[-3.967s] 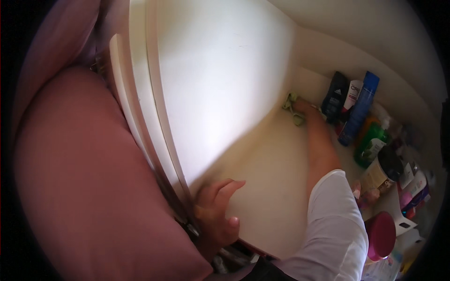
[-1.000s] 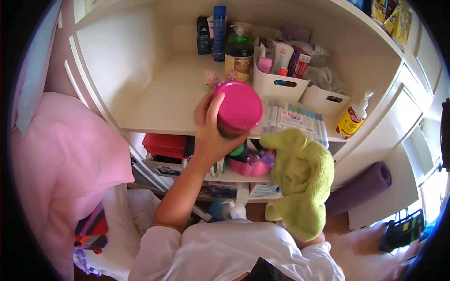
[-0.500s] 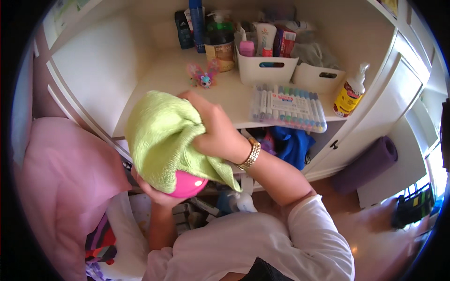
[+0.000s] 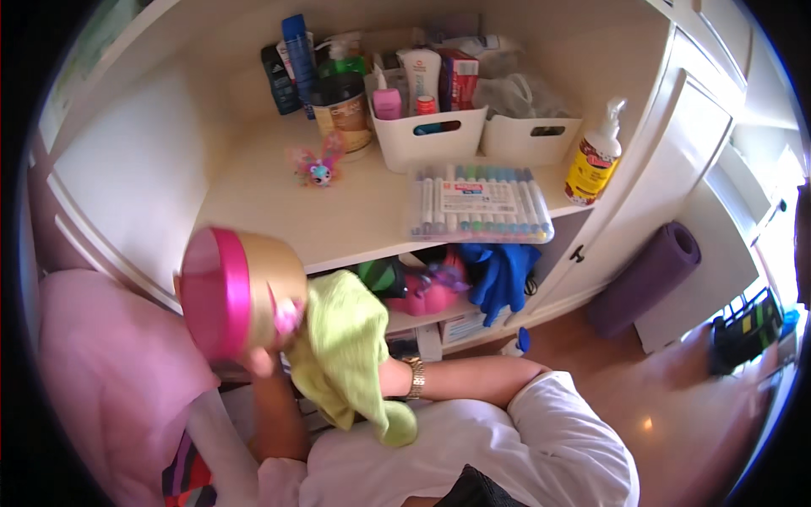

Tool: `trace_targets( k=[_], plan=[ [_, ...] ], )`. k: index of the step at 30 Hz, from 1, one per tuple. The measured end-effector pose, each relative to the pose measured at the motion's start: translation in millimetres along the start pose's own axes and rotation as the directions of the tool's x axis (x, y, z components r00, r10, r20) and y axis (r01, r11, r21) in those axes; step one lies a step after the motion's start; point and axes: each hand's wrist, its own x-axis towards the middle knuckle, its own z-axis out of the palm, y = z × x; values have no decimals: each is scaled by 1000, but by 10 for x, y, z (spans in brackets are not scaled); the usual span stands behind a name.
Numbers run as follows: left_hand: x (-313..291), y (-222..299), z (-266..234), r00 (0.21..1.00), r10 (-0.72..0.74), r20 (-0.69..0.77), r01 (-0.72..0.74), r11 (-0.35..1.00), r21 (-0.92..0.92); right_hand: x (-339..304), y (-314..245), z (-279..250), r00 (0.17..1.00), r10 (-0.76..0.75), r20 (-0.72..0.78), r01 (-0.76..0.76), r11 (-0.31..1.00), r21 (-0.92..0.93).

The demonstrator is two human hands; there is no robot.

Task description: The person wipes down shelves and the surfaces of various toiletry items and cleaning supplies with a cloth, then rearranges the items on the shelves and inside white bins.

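Biggest thing first: the cupboard shelf hasn't really changed, same bottles and white bins at the back; the green cloth is the real news, because half a second ago it was draped over the lid and now it's bunched at the jar's other end; the jar itself has been tipped onto its side, held up off the shelf at its front left, pink lid bare and facing left; so the work seems to have moved from the lid to the bottom end; marker case hasn't left the front edge; as for the hands, the left one is curled around the jar, mostly hidden; the right one is buried in the cloth, can't tell how far its fingers close; tiny winged toy just sits there
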Motion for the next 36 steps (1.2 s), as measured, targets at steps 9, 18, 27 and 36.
trace_targets(
  k=[9, 18, 27, 36],
  plan=[
    [442, -629, 823, 950, -53, 309, 33, 997, 70, -565, -547, -929, 993, 18, -119, -47, 968, -246],
    [384, -690, 998, 921, -129, 368, -101, 833, 545, -1335, -851, -1767, 954, 34, -297, -168, 884, -437],
    [262, -814, 917, 937, 241, 253, -349, 658, 667, -2013, -786, -2117, 749, 318, -581, -314, 943, 110],
    [-1367, -1271, 538, 901, 426, -87, -357, 839, 411, -2709, 112, -2441, 814, 113, -570, -392, 831, -394]
  ],
)
